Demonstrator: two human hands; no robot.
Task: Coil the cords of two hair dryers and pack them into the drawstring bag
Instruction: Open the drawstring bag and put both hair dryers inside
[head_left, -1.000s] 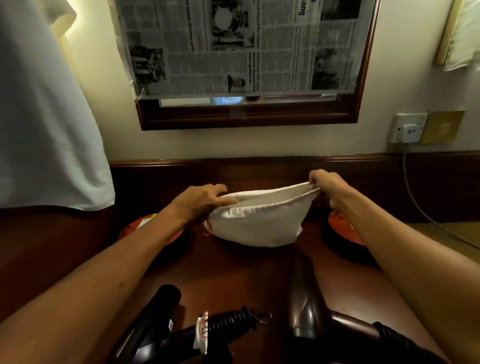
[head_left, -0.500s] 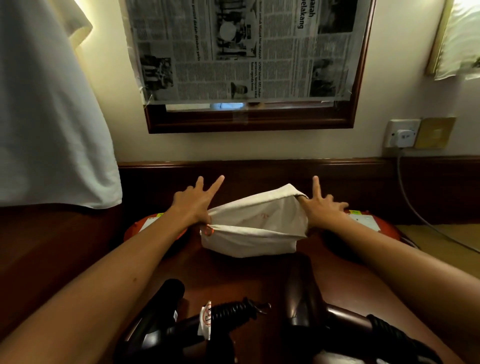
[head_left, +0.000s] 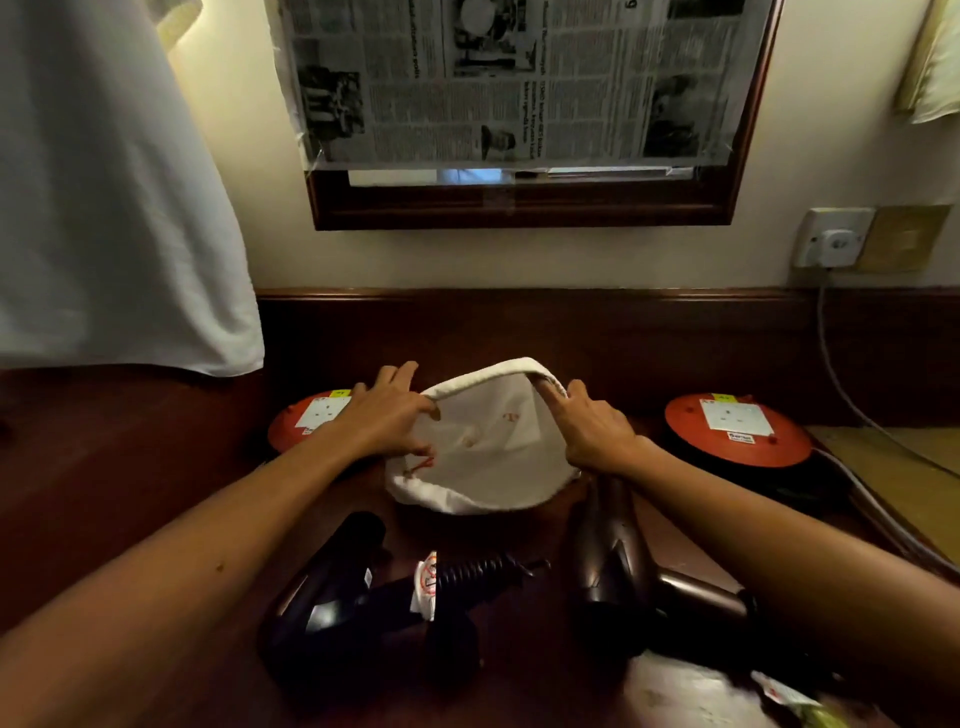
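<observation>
Both hands, L hand & R hand, grip drawstring bag rim; stretch mouth wide, keep it facing hair dryers on desk.

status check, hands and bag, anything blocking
Left hand and right hand grip the bag rim, mouth stretched wide. Both hair dryers on the desk, not packed. Nothing blocks the opening.

A drawstring bag sits mid-desk between 2 discs — 2 hair dryers lie side by side before it, a mirror on the wall behind.
</observation>
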